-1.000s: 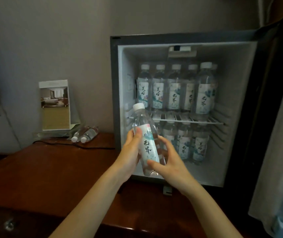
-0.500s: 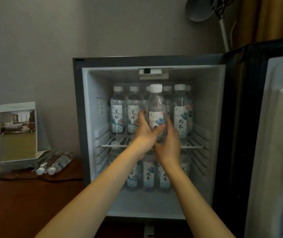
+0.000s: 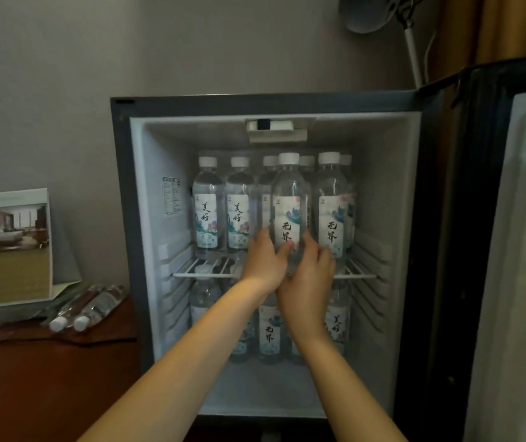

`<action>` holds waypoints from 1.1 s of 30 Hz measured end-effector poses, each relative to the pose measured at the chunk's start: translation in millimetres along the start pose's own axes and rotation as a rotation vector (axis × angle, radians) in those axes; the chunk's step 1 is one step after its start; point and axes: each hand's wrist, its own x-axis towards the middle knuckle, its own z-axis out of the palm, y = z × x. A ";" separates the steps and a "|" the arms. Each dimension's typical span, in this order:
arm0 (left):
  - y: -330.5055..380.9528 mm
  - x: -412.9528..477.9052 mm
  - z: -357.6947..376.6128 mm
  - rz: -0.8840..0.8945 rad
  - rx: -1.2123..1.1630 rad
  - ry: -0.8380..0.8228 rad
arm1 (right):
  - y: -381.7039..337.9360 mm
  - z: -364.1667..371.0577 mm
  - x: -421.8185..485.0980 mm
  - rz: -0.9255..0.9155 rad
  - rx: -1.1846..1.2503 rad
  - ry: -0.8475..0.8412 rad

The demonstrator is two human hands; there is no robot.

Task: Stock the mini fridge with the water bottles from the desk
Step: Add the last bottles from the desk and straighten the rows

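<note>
The open mini fridge stands on the wooden desk. Both my hands reach inside it and hold one clear water bottle upright at the front of the wire shelf. My left hand grips its lower left side, thumb across the front. My right hand wraps the lower right side. Several matching bottles stand in rows behind and beside it, and more stand on the fridge floor below. Two bottles lie on the desk at the left.
The fridge door hangs open at the right. A standing hotel card leans by the wall at the left, next to the lying bottles. A white lamp is mounted above the fridge, beside a brown curtain.
Both hands have carried the bottle from in front of the fridge up and into the upper shelf, where it now stands upright among the others. The view has moved closer.
</note>
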 end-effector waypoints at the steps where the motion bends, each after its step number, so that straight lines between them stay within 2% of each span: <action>1: -2.1 1.5 0.5 -0.010 0.027 -0.006 | 0.4 0.5 0.8 -0.001 0.000 0.010; 7: -4.0 1.0 0.2 0.028 0.176 -0.042 | 2.3 0.2 0.7 -0.006 0.004 0.010; 10: -3.1 -5.8 -2.2 0.024 0.177 -0.069 | 1.1 -3.1 -2.7 -0.002 0.064 0.021; 13: -3.8 -25.0 -13.5 0.046 0.107 0.040 | 1.5 -4.8 -13.4 -0.023 0.156 0.068; 16: -13.0 -51.4 -39.1 0.171 -0.026 0.192 | -0.7 -0.3 -34.2 -0.065 0.249 0.042; 18: -27.0 -64.7 -61.4 0.225 -0.099 0.271 | -4.9 8.5 -50.4 -0.082 0.283 -0.047; 22: -66.2 -82.6 -111.6 0.206 -0.137 0.459 | -26.6 35.3 -86.7 -0.162 0.328 -0.245; 28: -138.7 -93.1 -189.7 0.005 -0.152 0.650 | -80.8 91.7 -138.0 -0.280 0.357 -0.560; 31: -182.3 -93.7 -227.0 -0.111 -0.141 0.737 | -102.7 127.6 -152.8 -0.327 0.268 -0.737; 33: -210.7 -89.6 -248.2 -0.189 -0.136 0.792 | -114.4 157.0 -157.0 -0.292 0.154 -0.837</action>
